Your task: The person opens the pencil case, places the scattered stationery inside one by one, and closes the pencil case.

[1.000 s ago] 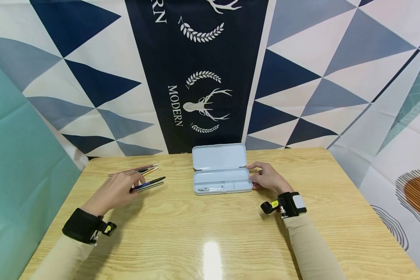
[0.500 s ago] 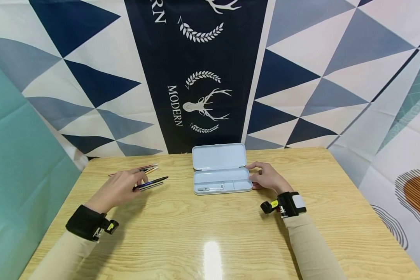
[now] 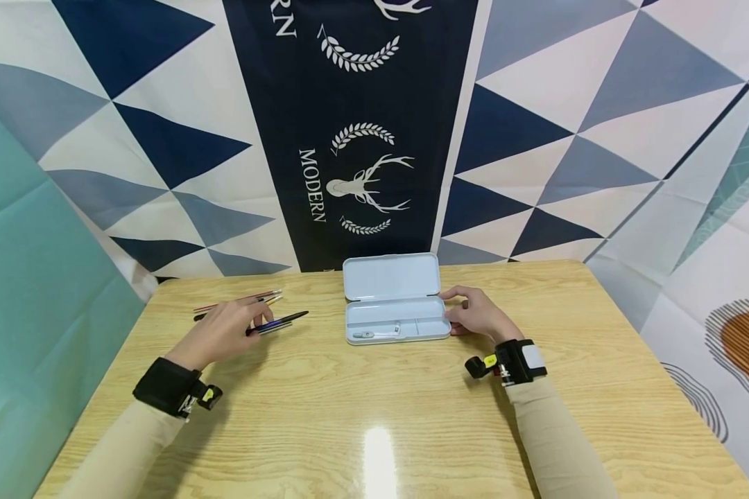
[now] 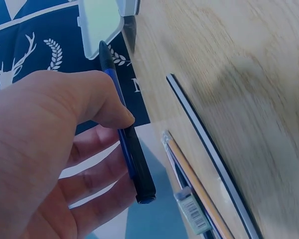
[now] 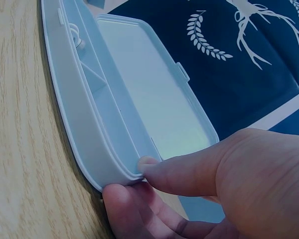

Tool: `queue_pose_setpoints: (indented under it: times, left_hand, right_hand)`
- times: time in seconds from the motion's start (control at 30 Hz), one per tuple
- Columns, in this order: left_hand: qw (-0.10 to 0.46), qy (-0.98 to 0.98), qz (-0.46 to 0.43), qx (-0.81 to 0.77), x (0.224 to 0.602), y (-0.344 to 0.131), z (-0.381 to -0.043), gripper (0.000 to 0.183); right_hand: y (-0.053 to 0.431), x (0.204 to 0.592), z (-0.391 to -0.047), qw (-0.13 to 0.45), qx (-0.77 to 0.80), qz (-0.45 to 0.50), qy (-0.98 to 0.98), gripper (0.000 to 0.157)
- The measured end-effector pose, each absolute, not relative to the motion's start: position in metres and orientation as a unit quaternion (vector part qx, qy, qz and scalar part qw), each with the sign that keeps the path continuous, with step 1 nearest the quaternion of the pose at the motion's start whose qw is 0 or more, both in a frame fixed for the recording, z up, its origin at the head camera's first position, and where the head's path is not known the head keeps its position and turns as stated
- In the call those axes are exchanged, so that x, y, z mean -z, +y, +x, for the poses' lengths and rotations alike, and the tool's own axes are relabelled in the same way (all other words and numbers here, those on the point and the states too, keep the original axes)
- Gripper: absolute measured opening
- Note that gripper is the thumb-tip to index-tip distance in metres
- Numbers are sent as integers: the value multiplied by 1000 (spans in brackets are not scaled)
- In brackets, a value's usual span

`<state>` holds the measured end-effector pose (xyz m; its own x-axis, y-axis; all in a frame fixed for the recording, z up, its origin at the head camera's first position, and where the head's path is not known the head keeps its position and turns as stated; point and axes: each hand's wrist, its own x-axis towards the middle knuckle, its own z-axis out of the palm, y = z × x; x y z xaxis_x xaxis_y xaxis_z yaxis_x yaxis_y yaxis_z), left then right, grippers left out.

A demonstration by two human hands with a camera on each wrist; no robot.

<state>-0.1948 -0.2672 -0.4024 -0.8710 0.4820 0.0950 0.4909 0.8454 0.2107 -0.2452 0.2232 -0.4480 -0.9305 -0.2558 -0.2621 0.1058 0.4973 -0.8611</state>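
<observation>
My left hand [image 3: 225, 329] pinches a blue-and-black pen [image 4: 134, 159] between thumb and fingers, lifted off the table at the left. Below it a thin dark stick with a pale stripe [image 4: 209, 144] lies on the wood. Beside that are pencils [image 4: 187, 167] and a small item with a barcode label [image 4: 193, 213]. A light blue pencil case [image 3: 391, 277] stands with its lid up at the back middle. My right hand [image 3: 479, 319] grips its right end, thumb on the rim and fingers outside. A small white tool, perhaps a compass [image 3: 364, 335], lies inside the case.
The wooden table [image 3: 324, 416] runs up to a patterned cloth backdrop [image 3: 505, 125] just behind the case. A teal cloth [image 3: 31, 291] hangs along the left edge.
My left hand has moved a little to the right with the pen, which now reaches past the stick below. The right hand and the case have stayed put.
</observation>
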Motion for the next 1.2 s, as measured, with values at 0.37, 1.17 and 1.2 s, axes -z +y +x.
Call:
queue_pose_setpoints:
  times: [0.37,1.17,1.2]
  left_hand:
    - [31,-958,-267,99,408,-248,-204,24]
    - [16,-952,-284,118,411,-212,-223,21]
    - [17,-950,-287,119,412,-211,-224,21]
  right_hand:
    - [224,448,-245,180,498,-47,847,53]
    - [224,449,-246,179,491,-42,852,51]
    - [224,449,-246,179,490,-41,852,51]
